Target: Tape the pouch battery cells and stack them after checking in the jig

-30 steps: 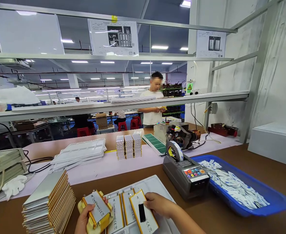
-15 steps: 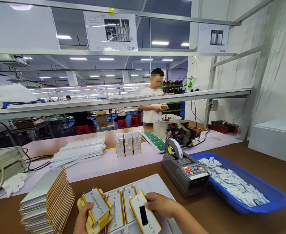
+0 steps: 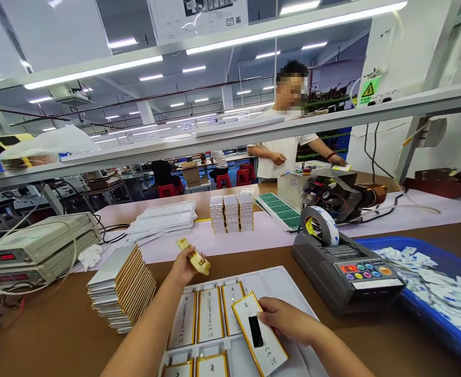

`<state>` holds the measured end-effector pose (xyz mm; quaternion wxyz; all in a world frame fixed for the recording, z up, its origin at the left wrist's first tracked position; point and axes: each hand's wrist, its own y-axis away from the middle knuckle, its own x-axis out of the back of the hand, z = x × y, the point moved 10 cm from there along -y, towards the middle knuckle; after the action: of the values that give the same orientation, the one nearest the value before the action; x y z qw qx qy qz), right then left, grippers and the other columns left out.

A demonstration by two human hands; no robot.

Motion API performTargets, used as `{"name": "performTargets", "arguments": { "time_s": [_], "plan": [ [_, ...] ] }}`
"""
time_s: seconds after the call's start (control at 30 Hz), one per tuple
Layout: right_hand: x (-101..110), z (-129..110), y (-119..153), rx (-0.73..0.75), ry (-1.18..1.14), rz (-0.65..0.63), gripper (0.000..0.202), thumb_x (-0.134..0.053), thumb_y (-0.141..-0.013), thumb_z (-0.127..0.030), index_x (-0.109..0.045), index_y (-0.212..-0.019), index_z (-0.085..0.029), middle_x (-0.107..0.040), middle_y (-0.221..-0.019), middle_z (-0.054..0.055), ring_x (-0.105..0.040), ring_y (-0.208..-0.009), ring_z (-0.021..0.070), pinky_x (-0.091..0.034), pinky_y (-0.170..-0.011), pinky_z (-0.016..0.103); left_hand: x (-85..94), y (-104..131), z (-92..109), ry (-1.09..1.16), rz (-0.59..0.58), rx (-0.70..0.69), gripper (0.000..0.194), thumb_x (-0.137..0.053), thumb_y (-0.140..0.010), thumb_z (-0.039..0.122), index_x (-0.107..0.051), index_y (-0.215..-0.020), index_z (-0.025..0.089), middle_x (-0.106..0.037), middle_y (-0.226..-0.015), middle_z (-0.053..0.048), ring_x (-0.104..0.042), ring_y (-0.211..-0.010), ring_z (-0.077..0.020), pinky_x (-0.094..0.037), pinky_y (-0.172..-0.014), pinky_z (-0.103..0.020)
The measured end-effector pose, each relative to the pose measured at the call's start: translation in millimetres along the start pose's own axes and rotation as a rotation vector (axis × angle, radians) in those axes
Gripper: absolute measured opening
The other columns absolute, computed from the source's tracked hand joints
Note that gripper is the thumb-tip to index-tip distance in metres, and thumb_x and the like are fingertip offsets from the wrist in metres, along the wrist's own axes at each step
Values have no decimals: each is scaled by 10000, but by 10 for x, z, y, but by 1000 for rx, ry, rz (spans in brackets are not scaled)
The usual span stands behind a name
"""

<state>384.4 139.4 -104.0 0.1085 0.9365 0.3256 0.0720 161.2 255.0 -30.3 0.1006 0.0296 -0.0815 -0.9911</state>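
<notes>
My left hand [image 3: 185,264] grips a pale yellow block-shaped fixture [image 3: 197,260], turned on edge above the far side of a white plastic tray [image 3: 271,280]. Whether a battery sits on its far face is hidden. In my right hand [image 3: 283,317], pinched at its right edge, is a flat pouch battery [image 3: 269,340] with a white label, yellow edges and a black rectangle. It is tilted over the tray's right part. Several similar batteries lie label up in the tray's compartments, one of them a labelled battery [image 3: 210,314] in the middle of the upper row.
A tall battery stack [image 3: 122,285] stands left of the tray. To the right are a tape dispenser [image 3: 348,277] and a blue basin [image 3: 418,319] of white pieces. Battery stacks [image 3: 232,213], a green-topped board [image 3: 279,209] and a person [image 3: 281,146] are beyond.
My left hand has moved forward and up, turning the yellow fixture on edge; the battery seen on it before is out of sight. My right hand keeps its battery. The view has shifted left.
</notes>
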Motion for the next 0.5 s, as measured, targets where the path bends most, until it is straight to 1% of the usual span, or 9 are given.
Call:
{"name": "performTargets", "arguments": {
  "time_s": [0.07,0.1,0.17,0.23,0.3,0.37,0.43,0.5],
  "plan": [
    [15,-20,6,13,34,7,251,-447,-746,-314,-534,-921,-156,-574,-898,32,-501,-780,132,-364,-661,230,-48,-228,31,-191,32,13,232,-553,-629,301,-486,-816,182,-586,-699,-40,-592,-725,-212,-466,-630,-344],
    [32,-35,14,10,66,22,253,-441,-749,-305,-537,-931,-158,-577,-911,35,-503,-794,137,-363,-669,233,-61,-327,41,-306,54,16,306,-605,-581,288,-489,-847,192,-591,-722,-36,-588,-744,-219,-457,-635,-336],
    [71,-77,40,-10,141,55,248,-436,-747,-284,-545,-932,-160,-581,-924,39,-501,-803,142,-361,-671,236,-75,-487,52,-565,111,16,483,-690,-450,213,-493,-891,213,-603,-815,-45,-565,-841,-257,-431,-674,-338],
    [100,-132,69,-28,200,75,232,-434,-743,-266,-551,-911,-159,-582,-926,43,-497,-804,146,-358,-664,235,-100,-596,31,-815,160,25,573,-717,-359,168,-503,-889,206,-596,-921,-83,-518,-940,-313,-402,-717,-360],
    [118,-168,88,-45,239,80,217,-434,-741,-264,-553,-886,-156,-583,-917,46,-494,-796,148,-353,-650,231,-140,-663,-31,-1022,183,46,571,-719,-355,210,-513,-888,190,-582,-982,-123,-495,-970,-345,-385,-727,-377],
    [141,-180,91,-50,273,91,215,-434,-740,-275,-554,-872,-156,-584,-908,47,-490,-781,147,-345,-629,227,-181,-695,-109,-1175,187,67,563,-702,-398,273,-512,-921,186,-577,-1005,-139,-507,-956,-340,-385,-712,-373],
    [159,-178,80,-39,308,102,219,-432,-736,-281,-557,-866,-155,-585,-898,47,-487,-760,143,-333,-602,220,-209,-698,-161,-1279,187,77,577,-676,-444,307,-496,-980,194,-582,-1008,-136,-522,-940,-321,-391,-695,-359],
    [171,-166,65,-28,337,112,228,-434,-729,-289,-562,-863,-155,-587,-887,46,-485,-745,140,-320,-578,215,-238,-679,-162,-1343,185,67,601,-660,-471,323,-482,-1029,191,-588,-997,-140,-529,-934,-314,-396,-688,-354]
  ]
}}
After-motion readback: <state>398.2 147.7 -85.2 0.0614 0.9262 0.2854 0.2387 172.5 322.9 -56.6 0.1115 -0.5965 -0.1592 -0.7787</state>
